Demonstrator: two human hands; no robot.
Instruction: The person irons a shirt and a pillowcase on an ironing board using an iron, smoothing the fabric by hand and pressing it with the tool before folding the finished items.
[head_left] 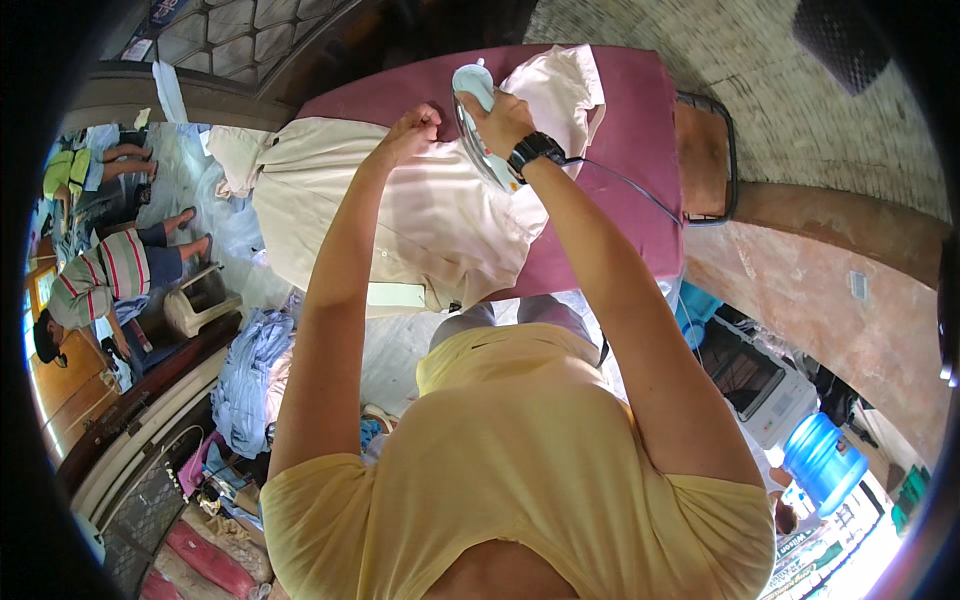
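Gripping the iron (474,85) by its handle, the right hand (503,125) is over the shirt (330,200), on the far side of the board (635,110). It holds the iron from on top, likely because the handle is the safe part and the plate may be hot. I cannot tell if the plate lies all the way flat. The left hand (408,138) is just left of the iron, at the shirt, with its fingers curled in. It may be there to hold the cloth steady, but I cannot tell if it pinches any. The cream shirt is spread wide across the board, I think so the cloth lies smooth, and it hangs past the left end and the near edge. The cord (632,183) runs off to the right, maybe to be out of the way. A black bar (735,160) sticks out past the right end of the board; it may be a rest for the iron.

Near and to the right is a big blue jug (825,462); I cannot tell if water is in it. On the near left, blue clothes (250,380) lie in a heap; whether a bin is under them, I cannot tell.
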